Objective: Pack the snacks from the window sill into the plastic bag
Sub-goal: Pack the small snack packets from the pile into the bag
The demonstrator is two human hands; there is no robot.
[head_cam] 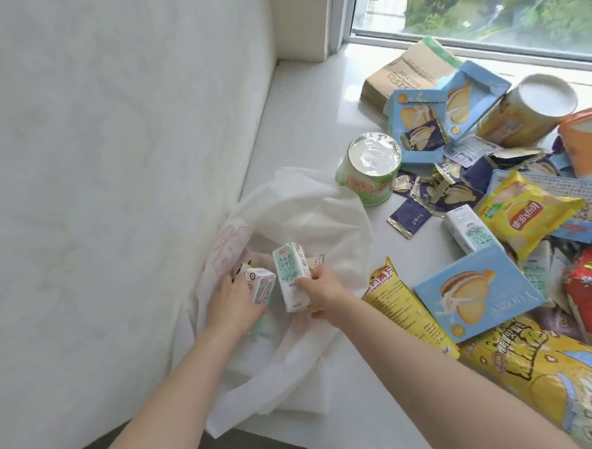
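A: Packing is judged to be at an early stage. Two milk cartons are held over the open mouth of the plastic bag [321, 216], which lies at the left edge of the window sill [303, 121], against a mattress [113, 165].

B: What is left to be packed?

A: Most of it. A green tub [370, 170], a blue biscuit box [473, 292], a yellow crisp bag [527, 212] and many other packets are spread toward the sill's right edge.

B: How are the hands occupied?

A: The smaller carton [261, 284] is gripped by the left hand [235, 301]; the taller carton [292, 279] is pinched at its lower end by the right hand [325, 293].

B: And its orientation?

A: It is held near upright, long axis vertical in the view, top tipped slightly left, printed face turned to the camera. What is already inside the bag cannot be made out.
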